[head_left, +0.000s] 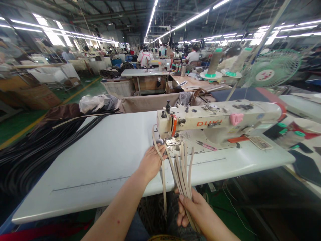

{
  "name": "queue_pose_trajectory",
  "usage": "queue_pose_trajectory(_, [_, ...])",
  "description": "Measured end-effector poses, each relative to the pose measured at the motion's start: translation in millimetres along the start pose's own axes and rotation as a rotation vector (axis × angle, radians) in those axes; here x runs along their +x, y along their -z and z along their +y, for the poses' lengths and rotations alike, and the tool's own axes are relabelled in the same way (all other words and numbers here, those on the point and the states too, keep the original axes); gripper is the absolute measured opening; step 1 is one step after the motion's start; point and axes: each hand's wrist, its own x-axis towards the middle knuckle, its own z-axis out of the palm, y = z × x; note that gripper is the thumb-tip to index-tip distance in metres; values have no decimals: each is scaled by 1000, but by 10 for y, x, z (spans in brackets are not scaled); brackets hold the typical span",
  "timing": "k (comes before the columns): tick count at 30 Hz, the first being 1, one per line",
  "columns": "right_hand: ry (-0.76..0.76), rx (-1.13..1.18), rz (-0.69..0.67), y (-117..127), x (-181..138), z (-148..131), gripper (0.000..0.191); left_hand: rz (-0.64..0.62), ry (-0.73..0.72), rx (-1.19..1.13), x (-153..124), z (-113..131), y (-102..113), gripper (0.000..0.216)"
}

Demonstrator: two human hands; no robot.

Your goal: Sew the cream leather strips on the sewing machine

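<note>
My left hand [152, 161] lies flat on the white machine table, its fingers stretched out beside the needle area of the sewing machine [195, 122]. A narrow beige strip [157, 147] crosses over these fingers, and a strip end hangs past the table's front edge. Below that edge, my right hand [192, 209] is closed around a bundle of beige strips [182, 175], which fan out upward over the tabletop. One of them reaches up to the presser foot area. The foot itself is partly hidden by the machine head.
Pink-handled thread snips [207, 146] lie on the machine bed. Long black strips [30, 157] are heaped over the table's left side. Behind the machine stand thread cones [214, 63] and a green fan [273, 70]. People sit at other machines farther back.
</note>
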Motion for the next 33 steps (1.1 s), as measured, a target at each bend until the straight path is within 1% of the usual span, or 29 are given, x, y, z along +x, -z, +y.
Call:
queue_pose_trajectory(4, [-22,-18,6,-3,3,-22,61,0,21,-24,-2,29,35,40])
queue_pose_trajectory(9, [2,-18,5,8,-19,-20,56,-1,34,-81,-14,62,75,43])
queue_pose_trajectory(13, [7,-20,8,21,-23,-12,54,54,43,-175,1,31,42,41])
queue_pose_trajectory(15, [1,-15,12,26,-20,-7,53,131,113,-308,6,-24,27,38])
queue_pose_trajectory(19, [-2,0,29,31,-15,13,52,321,405,-659,-8,-168,72,34])
queue_pose_trajectory(20, [3,2,27,31,-15,17,52,344,450,-742,-14,-192,95,35])
queue_pose_trajectory(21, [9,2,22,29,-15,20,51,347,466,-824,-18,-206,117,35])
queue_pose_trajectory(24, [12,8,16,20,-20,15,52,290,425,-1042,-19,-197,162,33])
queue_pose_trajectory(26, [5,12,23,14,-22,4,52,242,393,-1111,-14,-173,173,31])
queue_pose_trajectory(30, [0,6,34,14,-20,-9,53,208,366,-1045,-18,-151,185,24])
queue_pose_trajectory(33, [13,-4,30,27,-18,5,51,184,294,-931,-26,-128,174,28])
